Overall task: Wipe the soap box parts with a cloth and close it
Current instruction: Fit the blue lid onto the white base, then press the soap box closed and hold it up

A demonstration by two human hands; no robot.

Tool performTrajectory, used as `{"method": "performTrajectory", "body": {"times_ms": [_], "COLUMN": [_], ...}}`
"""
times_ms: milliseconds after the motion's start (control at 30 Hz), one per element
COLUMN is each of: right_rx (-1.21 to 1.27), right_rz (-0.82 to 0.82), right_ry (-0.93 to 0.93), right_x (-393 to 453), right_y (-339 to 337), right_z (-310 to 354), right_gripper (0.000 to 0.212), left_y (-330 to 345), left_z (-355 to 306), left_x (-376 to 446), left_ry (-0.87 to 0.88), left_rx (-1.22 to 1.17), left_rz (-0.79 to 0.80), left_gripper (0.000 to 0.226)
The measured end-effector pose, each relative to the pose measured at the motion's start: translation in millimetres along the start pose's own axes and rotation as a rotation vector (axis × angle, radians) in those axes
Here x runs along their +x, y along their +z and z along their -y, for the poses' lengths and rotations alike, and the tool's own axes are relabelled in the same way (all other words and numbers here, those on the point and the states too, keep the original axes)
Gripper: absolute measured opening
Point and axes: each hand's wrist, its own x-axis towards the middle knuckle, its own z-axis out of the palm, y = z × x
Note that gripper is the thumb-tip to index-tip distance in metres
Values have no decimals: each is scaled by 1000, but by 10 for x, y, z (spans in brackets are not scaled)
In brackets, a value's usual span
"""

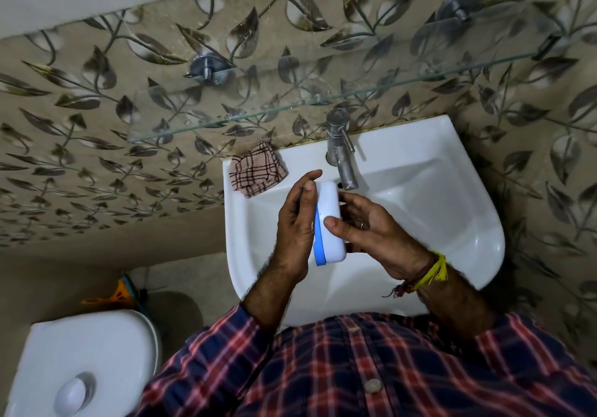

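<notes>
While both hands, left hand point(295, 222) and right hand point(368, 232), squeeze the soap box point(329, 222) together, the checked cloth point(256, 174) lies beyond them, so wiping looks done.

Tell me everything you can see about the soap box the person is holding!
The soap box is a rounded white box with a blue band along one edge, and looks like smooth plastic. It seems closed and stands on its side over the white sink. The left hand presses flat against its blue side, and the right hand holds the other side with its thumb on the white face. The checked cloth lies apart on the sink's corner.
</notes>
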Motion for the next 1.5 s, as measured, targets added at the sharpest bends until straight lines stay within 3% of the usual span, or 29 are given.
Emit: {"method": "performTrajectory", "body": {"times_ms": [267,433,600,667,800,1000,1233,1367,1500], "right_rx": [-4,30,54,44,-48,-390,-704,-871,-922], "right_rz": [2,8,-60,-139,-160,-102,-168,-190,-187], "right_ry": [-1,-18,18,13,-99,-330,-747,-885,-939], "right_x": [-2,4,29,20,-43,-110,-76,41,240], "right_y": [43,-13,25,25,-149,-171,-297,-368,-365], "right_z": [37,102,111,137,212,493,1156,1613,1966], "right_gripper": [72,53,76,72,48,64,59,59,59], "left_y": [46,96,78,31,-96,-131,-475,-532,-465], "left_z": [30,-25,-41,-39,-59,-252,-980,-1399,-1673], "left_x": [-8,24,65,79,109,139,239,357,530], "left_ry": [-5,-53,-83,-73,-7,186,580,905,976], "left_rx": [-111,-179,-218,-231,-204,-294,234,598,655], "left_rz": [10,80,85,68,111,96,189,6,-85], "left_gripper": [51,51,59,52,37,47,62,62,57]}}
